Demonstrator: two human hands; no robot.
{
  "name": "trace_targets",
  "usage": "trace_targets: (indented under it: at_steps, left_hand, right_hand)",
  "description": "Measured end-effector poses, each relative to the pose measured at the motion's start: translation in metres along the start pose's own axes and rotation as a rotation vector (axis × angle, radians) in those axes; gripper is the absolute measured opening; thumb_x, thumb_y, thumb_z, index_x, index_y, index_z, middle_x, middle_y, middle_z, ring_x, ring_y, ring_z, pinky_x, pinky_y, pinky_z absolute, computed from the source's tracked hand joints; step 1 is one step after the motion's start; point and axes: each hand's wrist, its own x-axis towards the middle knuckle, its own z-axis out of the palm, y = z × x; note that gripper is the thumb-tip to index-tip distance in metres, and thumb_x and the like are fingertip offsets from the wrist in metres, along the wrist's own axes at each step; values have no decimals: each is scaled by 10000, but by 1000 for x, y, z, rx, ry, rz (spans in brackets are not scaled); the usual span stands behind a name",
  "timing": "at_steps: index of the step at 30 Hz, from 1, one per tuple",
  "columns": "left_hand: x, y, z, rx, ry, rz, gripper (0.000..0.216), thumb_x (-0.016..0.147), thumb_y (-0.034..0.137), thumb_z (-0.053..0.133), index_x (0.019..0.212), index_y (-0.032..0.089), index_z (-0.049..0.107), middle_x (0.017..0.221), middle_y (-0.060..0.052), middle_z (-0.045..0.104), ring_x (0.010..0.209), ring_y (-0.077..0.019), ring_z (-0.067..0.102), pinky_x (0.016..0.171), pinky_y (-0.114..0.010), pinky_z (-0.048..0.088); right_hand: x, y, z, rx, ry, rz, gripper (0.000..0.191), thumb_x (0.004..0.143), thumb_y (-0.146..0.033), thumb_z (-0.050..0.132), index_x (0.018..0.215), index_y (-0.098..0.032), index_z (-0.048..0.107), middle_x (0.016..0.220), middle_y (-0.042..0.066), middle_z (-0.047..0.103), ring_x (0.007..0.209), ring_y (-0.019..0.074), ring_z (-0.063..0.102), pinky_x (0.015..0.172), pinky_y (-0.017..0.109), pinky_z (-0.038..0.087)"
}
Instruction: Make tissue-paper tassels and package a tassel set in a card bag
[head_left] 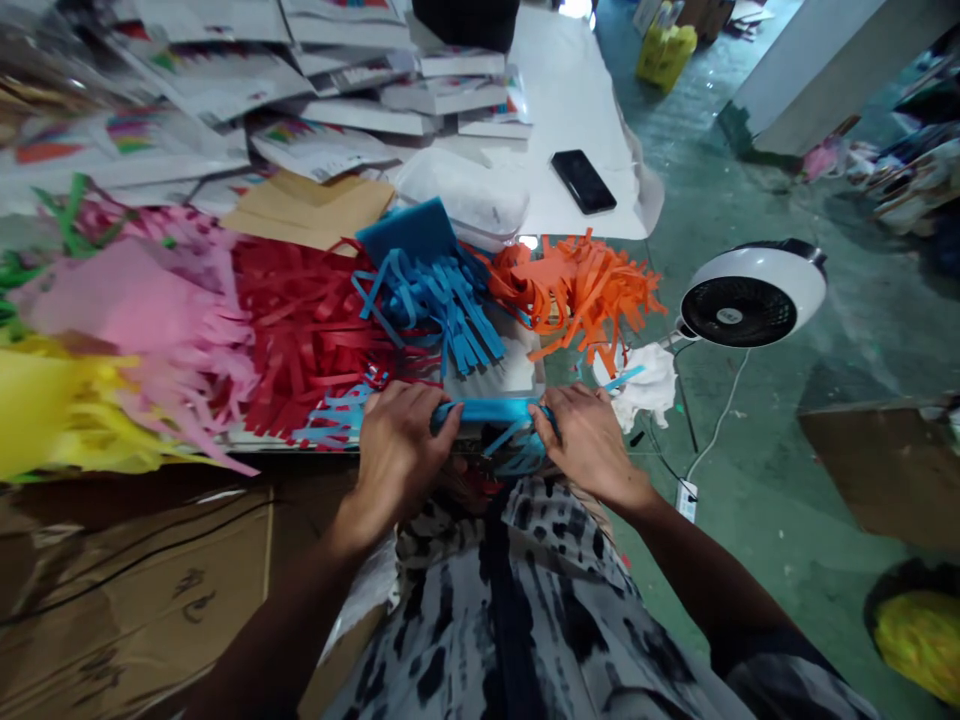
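My left hand (403, 437) and my right hand (585, 437) grip the two ends of a blue fringed paper strip (495, 410) at the table's front edge. Its solid band runs level between my thumbs and fingers, and cut fringe hangs from it near both hands. Just beyond lies a blue tissue-paper tassel pile (442, 290). Red fringed paper (307, 330) spreads to the left of it, and orange fringed paper (585, 290) to the right. Farther left are pink fringed paper (165, 320) and yellow fringed paper (75, 400).
Flat white packages (360, 100) are stacked at the back, with a brown envelope (307, 208) in front. A black phone (583, 181) lies on the white table cover. At right stands a white fan (757, 290); its cord runs to a power strip (686, 500). Cardboard (150, 600) is lower left.
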Motion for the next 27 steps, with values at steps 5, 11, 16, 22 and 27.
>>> trace_targets:
  at_steps: [5, 11, 16, 22, 27]
  left_hand:
    - [1, -1, 1, -9, 4, 0, 212, 995, 372, 628, 881, 204, 689, 854, -41, 732, 860, -256, 602, 803, -408, 423]
    - [0, 0, 6, 8, 54, 44, 163, 996, 335, 627, 1029, 195, 704, 971, -71, 754, 918, -256, 624, 833, -415, 425]
    - [0, -1, 14, -37, 108, 424, 346, 932, 282, 722, 1276, 263, 686, 1203, -51, 771, 1145, -282, 636, 999, -471, 403]
    - [0, -2, 14, -36, 9, 502, 351, 905, 270, 749, 1253, 281, 709, 1198, -33, 784, 1139, -264, 665, 1072, -497, 385]
    - [-6, -5, 12, -60, -45, 506, 474, 886, 325, 760, 1350, 299, 669, 1265, -44, 754, 1164, -274, 650, 1193, -560, 320]
  right_hand:
    - [5, -1, 1, 10, -10, 26, 305, 1081, -374, 471, 974, -187, 686, 983, 104, 778, 1004, 308, 666, 852, 401, 358]
    - [6, -4, 5, -26, 25, 47, 310, 1071, -395, 490, 949, -185, 684, 910, 100, 766, 937, 292, 660, 822, 398, 351]
    - [-2, -4, 7, -36, 204, -18, 277, 1050, -351, 525, 1177, -167, 690, 1175, 151, 749, 1059, 316, 626, 867, 431, 366]
    - [-18, 9, 13, 65, 237, -433, 386, 979, -117, 571, 1304, -279, 702, 1339, 26, 738, 1290, 247, 597, 1140, 489, 287]
    - [-28, 23, -2, 94, 262, -214, 247, 867, -131, 609, 1001, -235, 788, 1063, 29, 820, 1223, 278, 645, 1170, 522, 266]
